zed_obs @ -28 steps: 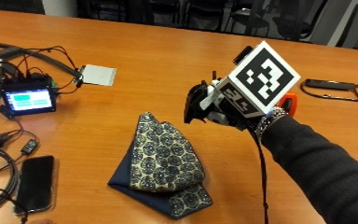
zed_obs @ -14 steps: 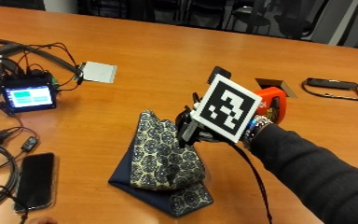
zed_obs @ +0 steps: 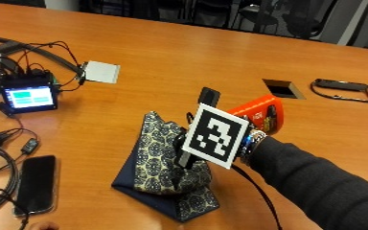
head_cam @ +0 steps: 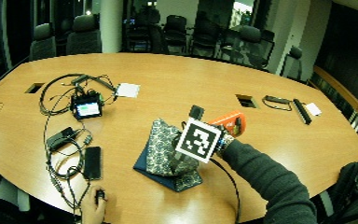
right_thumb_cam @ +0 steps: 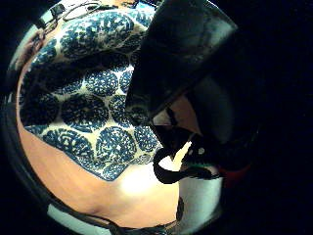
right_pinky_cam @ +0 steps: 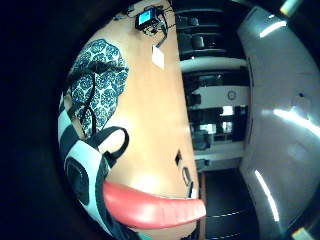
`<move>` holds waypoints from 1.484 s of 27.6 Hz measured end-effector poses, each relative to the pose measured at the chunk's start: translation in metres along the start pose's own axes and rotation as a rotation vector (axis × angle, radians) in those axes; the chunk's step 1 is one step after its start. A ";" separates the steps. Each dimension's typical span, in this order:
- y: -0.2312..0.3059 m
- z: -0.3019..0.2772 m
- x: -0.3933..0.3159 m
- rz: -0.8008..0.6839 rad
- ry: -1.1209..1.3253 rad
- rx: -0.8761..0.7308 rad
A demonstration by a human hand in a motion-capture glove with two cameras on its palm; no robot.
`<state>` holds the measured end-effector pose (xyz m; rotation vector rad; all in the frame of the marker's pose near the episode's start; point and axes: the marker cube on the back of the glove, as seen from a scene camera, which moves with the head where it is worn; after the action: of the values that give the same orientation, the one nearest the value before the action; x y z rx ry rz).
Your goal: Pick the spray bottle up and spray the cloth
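Note:
A patterned blue-and-cream cloth (zed_obs: 162,163) lies bunched on the wooden table (zed_obs: 171,52), also seen in the wide view as the cloth (head_cam: 163,154). My gloved right hand (zed_obs: 185,143) hovers right over the cloth's near side and grips an orange-red spray bottle (zed_obs: 260,112), which is tilted and off the table. The bottle's black head (zed_obs: 208,96) points over the cloth. Most of my fingers are hidden. In the palm views the red bottle (right_pinky_cam: 150,207) sits close to the palm and the cloth (right_thumb_cam: 83,98) fills the space just below.
A small screen device (zed_obs: 28,96) with cables stands at the left, with a white card (zed_obs: 101,72) behind it. A dark phone (zed_obs: 36,184) lies near the front left edge. A table port (zed_obs: 283,88) and a black strap (zed_obs: 340,88) are at the back right.
My hand has carried the bottle left and down, from beside the cloth to just over it. The cloth has not moved.

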<state>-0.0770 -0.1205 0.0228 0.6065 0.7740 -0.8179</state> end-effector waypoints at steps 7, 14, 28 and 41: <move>-0.003 -0.007 0.018 0.070 -0.010 0.012; -0.016 -0.027 0.053 0.288 -0.151 0.115; -0.037 -0.053 0.113 0.877 -0.772 0.444; -0.089 -0.045 0.090 1.201 -1.180 0.669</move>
<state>-0.1261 -0.1735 -0.0907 0.8603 -0.9602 -0.1435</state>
